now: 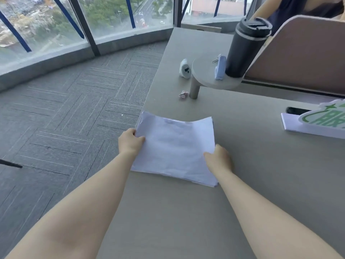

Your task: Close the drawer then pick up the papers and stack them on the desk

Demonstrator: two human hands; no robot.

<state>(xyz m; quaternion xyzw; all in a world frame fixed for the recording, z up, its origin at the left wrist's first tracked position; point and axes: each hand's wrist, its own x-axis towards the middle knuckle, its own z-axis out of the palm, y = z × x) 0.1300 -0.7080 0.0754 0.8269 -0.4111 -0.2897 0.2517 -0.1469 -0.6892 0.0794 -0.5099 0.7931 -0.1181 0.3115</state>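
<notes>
A stack of white papers point(174, 146) lies on the grey desk point(186, 212), near its left edge, with the far left corner hanging slightly over the edge. My left hand point(130, 142) grips the stack's left side, thumb on top. On the right side my right hand point(219, 160) holds the stack, fingers on the top sheet. The far edge of the papers curls up a little. No drawer is in view.
A small round raised shelf point(209, 79) carries a black tumbler point(246, 47) and a light blue object point(220, 67). A white gadget point(184, 69) and a crumpled wrapper point(183, 94) lie beside it. A green-and-white sign point(321, 118) stands right. Another person sits behind the partition point(302, 53). Carpeted floor lies left.
</notes>
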